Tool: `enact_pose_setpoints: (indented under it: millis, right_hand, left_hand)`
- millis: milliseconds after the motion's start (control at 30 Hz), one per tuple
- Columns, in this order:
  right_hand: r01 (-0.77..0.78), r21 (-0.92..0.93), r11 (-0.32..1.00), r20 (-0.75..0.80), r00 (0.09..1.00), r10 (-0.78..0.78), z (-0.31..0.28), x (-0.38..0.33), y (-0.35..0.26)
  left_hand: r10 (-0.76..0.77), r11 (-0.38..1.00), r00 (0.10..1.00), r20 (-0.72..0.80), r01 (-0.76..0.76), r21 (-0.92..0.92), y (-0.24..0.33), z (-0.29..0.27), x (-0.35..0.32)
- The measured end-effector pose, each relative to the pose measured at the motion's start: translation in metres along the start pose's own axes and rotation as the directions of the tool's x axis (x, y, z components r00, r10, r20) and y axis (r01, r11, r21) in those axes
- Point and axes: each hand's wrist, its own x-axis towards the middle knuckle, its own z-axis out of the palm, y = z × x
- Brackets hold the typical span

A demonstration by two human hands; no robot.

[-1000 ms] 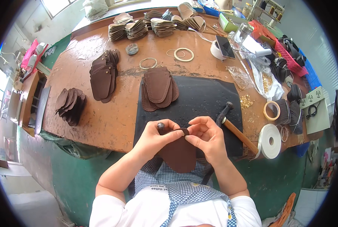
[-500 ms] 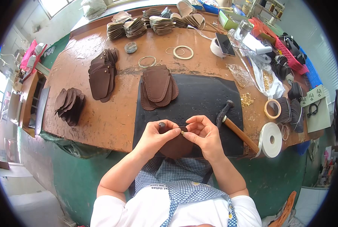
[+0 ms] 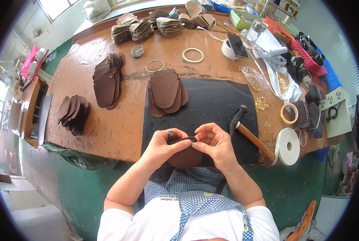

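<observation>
Close to my body, over the front edge of a black mat (image 3: 211,100), both hands meet at the top of a dark brown leather piece (image 3: 186,157). My left hand (image 3: 163,145) grips the leather between thumb and fingers; the grey end of a metal rod-like tool (image 3: 171,134) also pokes out of this hand. Thumb and fingers of my right hand (image 3: 216,146) pinch the leather's edge at a small brass-coloured stud (image 3: 192,141), mostly covered by the fingertips. To the right lies a hammer (image 3: 249,138) with a wooden handle. Stitched leather pieces (image 3: 166,90) are stacked beyond my left hand.
More brown leather stacks (image 3: 107,84) lie to the left, with another pile (image 3: 74,112) nearer. Brass fittings (image 3: 261,104), a tape roll (image 3: 289,113) and a white ribbon roll (image 3: 287,146) are at the right. A phone (image 3: 237,45) rests farther back.
The leather's top edge has tilted slightly and the stud is more covered by my fingertips. Both hands stay in nearly the same place. The whole view has shifted a little.
</observation>
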Motion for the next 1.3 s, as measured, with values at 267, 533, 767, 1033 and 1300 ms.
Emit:
enact_pose_setpoints:
  millis: [267, 533, 767, 1033, 1300]
  right_hand:
    - [0.008, -0.152, 0.988, -0.008, 1.000, -0.009, 0.004, -0.004, -0.002]
    - [-0.022, -0.081, 0.996, -0.028, 0.999, 0.020, 0.001, -0.002, 0.003]
    - [-0.040, -0.084, 0.996, 0.008, 0.999, 0.040, 0.004, -0.001, 0.003]
    - [-0.007, -0.181, 0.983, 0.059, 0.998, 0.018, -0.004, -0.002, 0.002]
    - [0.157, -0.252, 0.955, 0.077, 0.987, -0.142, -0.041, -0.002, -0.026]
  left_hand:
    - [0.007, 0.994, 1.000, 0.004, -0.007, 0.108, 0.000, 0.000, -0.001]
    - [-0.081, 0.995, 0.997, 0.000, 0.081, 0.055, -0.002, -0.003, 0.000]
    - [-0.085, 0.995, 0.996, -0.005, 0.086, 0.045, -0.004, -0.006, -0.002]
    - [0.101, 0.896, 0.994, 0.037, -0.107, 0.431, 0.013, 0.002, 0.001]
    - [0.682, 0.514, 0.720, 0.132, -0.600, 0.613, 0.036, 0.020, 0.012]
